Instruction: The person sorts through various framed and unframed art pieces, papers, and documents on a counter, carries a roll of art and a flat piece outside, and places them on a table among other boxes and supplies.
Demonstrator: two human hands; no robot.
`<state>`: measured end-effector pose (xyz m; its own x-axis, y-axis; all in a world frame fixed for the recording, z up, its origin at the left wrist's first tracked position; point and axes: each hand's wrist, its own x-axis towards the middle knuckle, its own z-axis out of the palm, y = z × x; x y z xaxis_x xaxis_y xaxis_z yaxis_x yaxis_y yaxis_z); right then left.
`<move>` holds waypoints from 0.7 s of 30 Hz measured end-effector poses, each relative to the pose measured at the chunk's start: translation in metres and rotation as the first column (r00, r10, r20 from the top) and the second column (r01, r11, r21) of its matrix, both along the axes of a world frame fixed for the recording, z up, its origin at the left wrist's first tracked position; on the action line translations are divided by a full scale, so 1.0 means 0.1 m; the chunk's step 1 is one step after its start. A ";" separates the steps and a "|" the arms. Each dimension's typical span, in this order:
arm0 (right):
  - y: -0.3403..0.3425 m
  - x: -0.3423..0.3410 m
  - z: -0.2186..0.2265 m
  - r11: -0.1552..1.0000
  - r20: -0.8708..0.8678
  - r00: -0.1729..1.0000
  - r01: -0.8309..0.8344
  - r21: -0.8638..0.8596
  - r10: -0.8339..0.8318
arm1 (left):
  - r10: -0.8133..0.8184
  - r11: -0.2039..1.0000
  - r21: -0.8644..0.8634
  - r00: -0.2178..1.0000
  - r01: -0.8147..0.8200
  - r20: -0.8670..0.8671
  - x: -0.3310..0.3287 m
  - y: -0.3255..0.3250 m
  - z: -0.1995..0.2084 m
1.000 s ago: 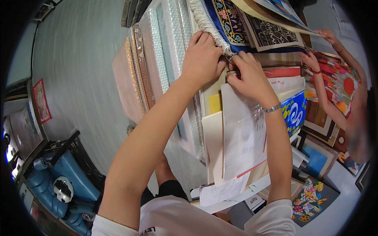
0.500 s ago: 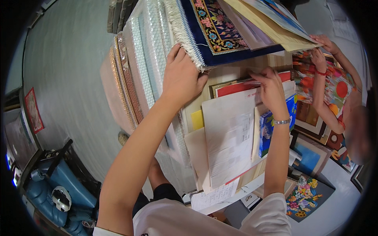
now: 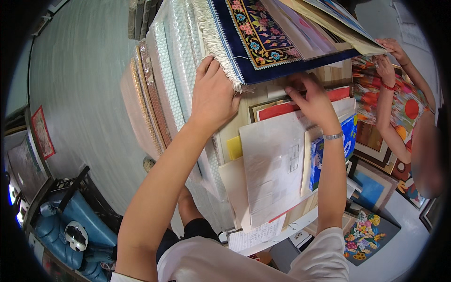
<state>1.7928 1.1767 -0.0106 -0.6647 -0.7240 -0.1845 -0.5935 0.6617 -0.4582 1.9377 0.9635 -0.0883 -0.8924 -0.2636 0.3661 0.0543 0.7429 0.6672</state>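
A dark blue rug (image 3: 275, 73) with a floral border and white fringe (image 3: 213, 44) lies across the pile at the top. My left hand (image 3: 213, 94) grips its fringed near corner, fingers curled over the edge and the thumb below. Just under the rug's near edge is my right hand (image 3: 312, 98), thumb and fingers apart, fingertips blurred and partly in shadow. A small pale piece (image 3: 276, 90) lies beside that thumb; whether they touch I cannot tell. Below my right hand are a red folder (image 3: 277, 110), a large white envelope (image 3: 272, 160) and a blue painted canvas (image 3: 317, 162).
Bubble-wrapped flat panels (image 3: 176, 70) stand to the left. On the right, another person's hands (image 3: 387, 66) hold the far corner of a cream sheet (image 3: 357, 44) over the rug. Framed pictures (image 3: 371, 185) lean at the lower right; a blue chair (image 3: 84, 221) stands lower left.
My right hand has shifted left and up under the rug's edge, its thumb now stretched out. The sheets on the rug have slid slightly right with the other person's hands. My left hand stays.
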 end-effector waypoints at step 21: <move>-0.11 0.38 0.04 0.971 -0.340 0.931 -0.192 -0.145 0.134 | -0.189 0.961 -0.188 0.977 0.205 0.099 0.03 -0.03 0.10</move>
<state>1.8306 1.1661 -0.0064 -0.5368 -0.8284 0.1599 -0.8221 0.4709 -0.3200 1.9404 0.9608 -0.0785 -0.9476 -0.0099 0.3193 0.1655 0.8396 0.5173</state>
